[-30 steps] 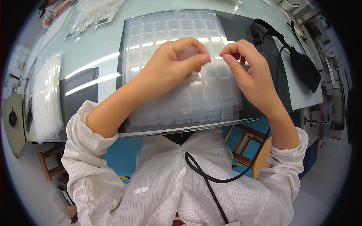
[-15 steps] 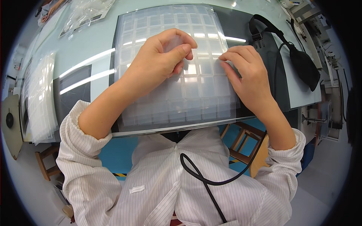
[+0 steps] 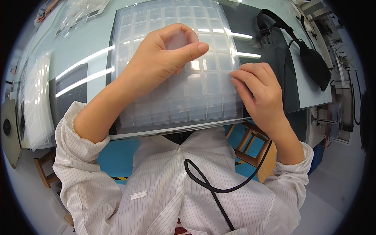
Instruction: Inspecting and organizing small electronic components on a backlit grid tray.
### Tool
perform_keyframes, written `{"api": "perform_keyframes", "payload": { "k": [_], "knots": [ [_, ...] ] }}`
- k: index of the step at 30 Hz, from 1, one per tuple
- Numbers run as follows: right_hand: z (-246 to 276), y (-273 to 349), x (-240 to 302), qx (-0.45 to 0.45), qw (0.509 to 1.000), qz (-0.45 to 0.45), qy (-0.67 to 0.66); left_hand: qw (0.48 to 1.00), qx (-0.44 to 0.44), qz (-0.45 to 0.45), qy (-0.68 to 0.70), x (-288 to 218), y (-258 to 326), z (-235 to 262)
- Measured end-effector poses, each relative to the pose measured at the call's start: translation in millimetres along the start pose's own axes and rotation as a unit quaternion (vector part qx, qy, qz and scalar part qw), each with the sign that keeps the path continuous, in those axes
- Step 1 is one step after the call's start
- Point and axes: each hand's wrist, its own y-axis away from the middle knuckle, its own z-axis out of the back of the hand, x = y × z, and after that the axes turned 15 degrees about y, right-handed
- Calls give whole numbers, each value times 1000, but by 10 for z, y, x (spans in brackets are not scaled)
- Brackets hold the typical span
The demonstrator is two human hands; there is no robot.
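A clear plastic sheet of many rectangular pockets [image 3: 207, 98] lies on a dark mat before me, seemingly several layers thick. My left hand [image 3: 160, 56] is over its middle, fingers curled round and thumb laid across the index fingertip like a pinch. Whatever those fingertips may hold is hidden behind the thumb. At the sheet's right edge, my right hand [image 3: 260, 92] has its thumb and fingertips drawn together. Whether they grip the sheet's edge or something thin is too fine to see.
More clear pocketed sheets [image 3: 37, 102] are piled at the left. A black strapped pouch [image 3: 315, 66] lies at the right, and crumpled clear film [image 3: 80, 13] at the far left. A black cable [image 3: 219, 189] loops over my lap, beside a wooden stool [image 3: 250, 145].
My right hand has come nearer to me along the sheet's right edge. My left thumb has straightened and now covers the index fingertip. The whole view has shifted slightly.
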Motion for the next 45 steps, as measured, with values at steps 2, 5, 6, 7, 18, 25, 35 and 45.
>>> {"api": "perform_keyframes", "payload": {
  "k": [2, 5, 6, 7, 18, 25, 35, 45],
  "knots": [
    [9, -13, -18, 5, 1000, -4, -10, 1000, -4, -3, -5, 1, 0, 4],
    [12, -22, 15, 2, 1000, -13, -19, 1000, -6, -4, -10, -11, 15, 2],
    [9, -12, 24, -4, 1000, -21, -19, 1000, -3, 0, -11, -8, 17, -8],
    [0, 0, 20, -3, 1000, -21, -20, 1000, -3, 1, -11, -4, 15, -15],
    [1, -39, 16, 0, 1000, 8, 7, 998, 26, -35, -42, 67, -5, -5],
    [294, -284, 159, 14, 974, -78, -214, 991, 67, -91, -78, 16, 105, -128],
    [-117, -130, 265, -1, 1000, 0, -18, 999, -3, -26, 48, -45, 98, 262],
    [-95, -170, 280, -4, 1000, 3, -11, 999, -4, -22, 42, 137, -5, 320]
  ]
}}
